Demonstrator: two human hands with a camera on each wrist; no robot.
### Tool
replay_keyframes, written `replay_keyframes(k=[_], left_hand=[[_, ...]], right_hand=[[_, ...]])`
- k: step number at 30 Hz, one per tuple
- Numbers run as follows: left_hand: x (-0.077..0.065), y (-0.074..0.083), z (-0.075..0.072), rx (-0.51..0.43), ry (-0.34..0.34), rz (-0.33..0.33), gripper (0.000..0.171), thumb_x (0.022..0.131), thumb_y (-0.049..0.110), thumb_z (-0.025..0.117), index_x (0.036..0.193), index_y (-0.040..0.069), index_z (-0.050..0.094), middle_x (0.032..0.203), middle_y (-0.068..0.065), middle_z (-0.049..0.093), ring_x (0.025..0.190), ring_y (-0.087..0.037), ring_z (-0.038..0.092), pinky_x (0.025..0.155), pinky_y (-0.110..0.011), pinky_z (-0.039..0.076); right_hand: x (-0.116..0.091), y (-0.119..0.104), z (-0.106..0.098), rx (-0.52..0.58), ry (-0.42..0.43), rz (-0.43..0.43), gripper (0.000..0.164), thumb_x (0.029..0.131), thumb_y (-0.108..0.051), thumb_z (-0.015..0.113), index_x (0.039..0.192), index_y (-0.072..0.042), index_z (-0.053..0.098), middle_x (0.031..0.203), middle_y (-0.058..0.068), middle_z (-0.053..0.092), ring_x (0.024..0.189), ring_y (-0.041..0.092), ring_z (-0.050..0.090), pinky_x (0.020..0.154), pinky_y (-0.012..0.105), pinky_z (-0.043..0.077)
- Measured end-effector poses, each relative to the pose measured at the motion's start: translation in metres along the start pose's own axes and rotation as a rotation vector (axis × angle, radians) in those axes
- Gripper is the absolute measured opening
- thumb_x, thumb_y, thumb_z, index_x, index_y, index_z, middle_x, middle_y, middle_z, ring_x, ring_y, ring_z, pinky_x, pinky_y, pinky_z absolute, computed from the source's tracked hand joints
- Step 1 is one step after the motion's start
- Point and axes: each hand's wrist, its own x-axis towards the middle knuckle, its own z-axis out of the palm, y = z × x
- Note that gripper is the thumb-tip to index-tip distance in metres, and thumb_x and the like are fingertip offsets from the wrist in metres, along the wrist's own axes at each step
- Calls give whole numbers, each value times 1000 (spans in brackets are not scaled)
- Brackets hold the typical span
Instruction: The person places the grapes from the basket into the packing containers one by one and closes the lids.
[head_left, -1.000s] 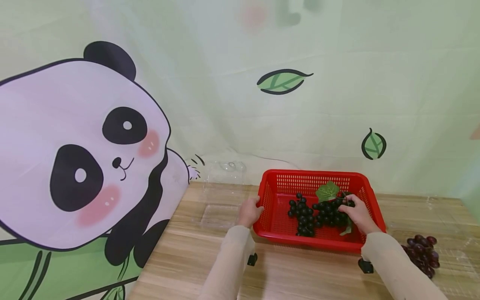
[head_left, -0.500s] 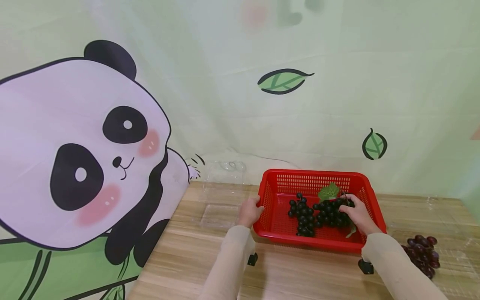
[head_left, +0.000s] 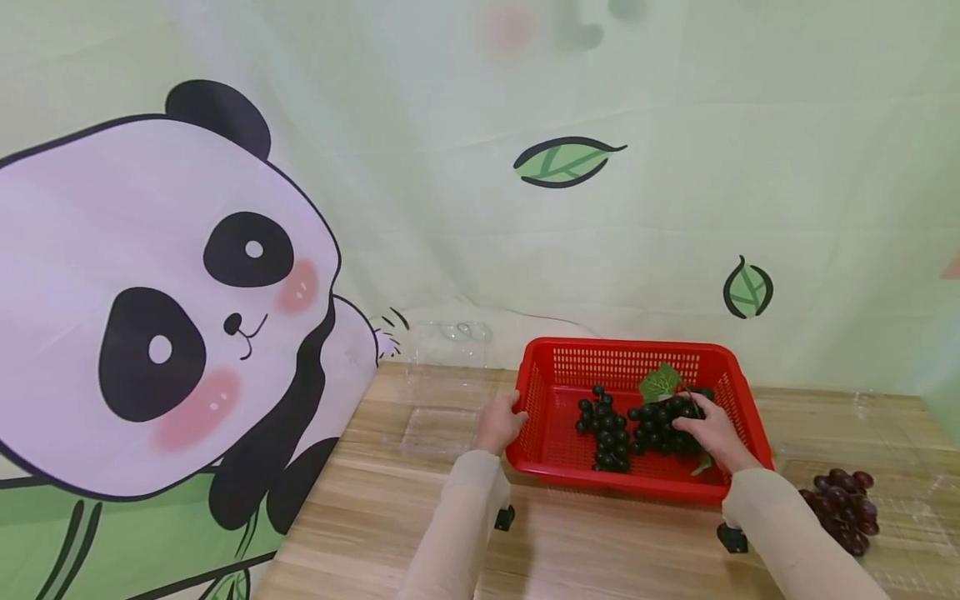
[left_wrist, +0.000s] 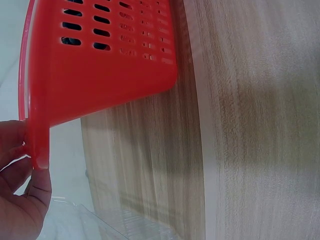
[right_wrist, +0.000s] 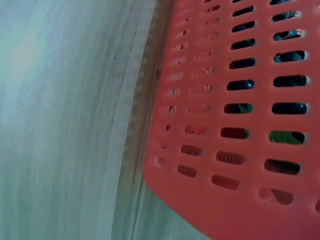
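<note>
In the head view a red slotted plastic basket point(head_left: 600, 482) stands on the wooden table. My left hand point(head_left: 498, 423) grips its left rim; the left wrist view shows the thumb and fingers point(left_wrist: 40, 187) pinching that rim. Inside the basket, my right hand point(head_left: 711, 429) holds a bunch of black grapes point(head_left: 660, 429) with a green leaf point(head_left: 660, 383), its fingertips partly hidden among the fruit. Left of it lies another bunch of black grapes point(head_left: 609, 433). The right wrist view has only the basket wall point(right_wrist: 200, 145), dark grapes showing through the slots, and no hand.
A bunch of red grapes point(head_left: 842, 510) lies to the right, at a clear plastic container point(head_left: 900, 492). Another clear open container point(head_left: 442, 425) stands left of the basket. Behind the table hangs a cloth backdrop point(head_left: 450, 208) with a printed panda.
The green leaf has shifted slightly to the right. My right hand has moved a little on the black grapes. The left hand and basket stay in place.
</note>
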Motion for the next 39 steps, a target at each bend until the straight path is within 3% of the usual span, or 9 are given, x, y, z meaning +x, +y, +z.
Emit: replay_keyframes(k=[10, 39], left_hand=[[2, -2, 1, 12, 4, 10, 37, 85, 11, 57, 122, 8, 52, 92, -7, 62, 77, -23, 62, 59, -27, 54], [1, 0, 1, 16, 7, -24, 42, 84, 13, 58, 125, 12, 50, 96, -7, 62, 74, -19, 61, 61, -28, 54]], right_hand=[[-2, -1, 2, -70, -14, 0, 65, 85, -20, 55, 137, -1, 22, 133, 30, 28, 116, 44, 35, 94, 57, 33], [-2, 1, 2, -32, 6, -12, 57, 85, -15, 56, 132, 1, 28, 130, 29, 32, 113, 42, 36, 95, 56, 34]])
